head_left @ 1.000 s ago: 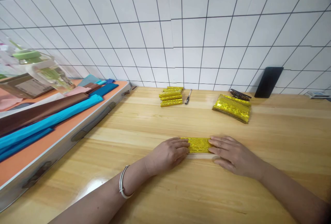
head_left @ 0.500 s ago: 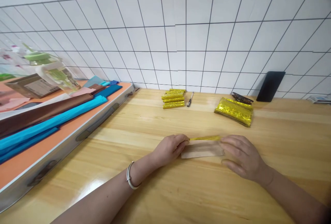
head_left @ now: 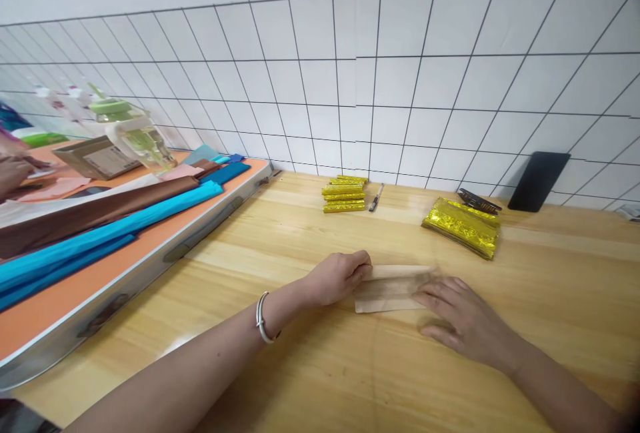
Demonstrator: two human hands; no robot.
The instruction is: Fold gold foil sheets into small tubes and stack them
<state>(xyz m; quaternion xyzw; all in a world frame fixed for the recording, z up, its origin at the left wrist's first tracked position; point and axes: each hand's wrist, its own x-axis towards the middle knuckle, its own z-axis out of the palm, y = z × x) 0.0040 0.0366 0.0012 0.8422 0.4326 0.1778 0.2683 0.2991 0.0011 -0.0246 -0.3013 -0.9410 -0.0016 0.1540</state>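
A pale tan paper strip (head_left: 390, 293) with fold lines lies on the wooden table (head_left: 300, 366) between my hands. My left hand (head_left: 343, 277), with a bracelet at the wrist, is closed on the strip's upper left corner. At the strip's right end, my right hand (head_left: 457, 316) has its fingers apart and resting on or just over the paper, slightly blurred. Folded gold foil pieces (head_left: 344, 194) lie in a small pile beyond my left hand. A stack of gold foil sheets (head_left: 463, 227) is beyond my right hand.
Near the wall lie a pen (head_left: 377, 198), a black claw clip (head_left: 479, 202) and a leaning black phone (head_left: 539, 181). On the left, an orange-topped board (head_left: 200, 219) bears coloured paper, a carton (head_left: 97, 156) and a green-lidded bottle (head_left: 135, 133). Another person's hand (head_left: 15, 169) shows at far left.
The gold edge along the strip's top no longer shows; its tan side is visible there. My right hand has moved inward over the strip. The view has shifted left.
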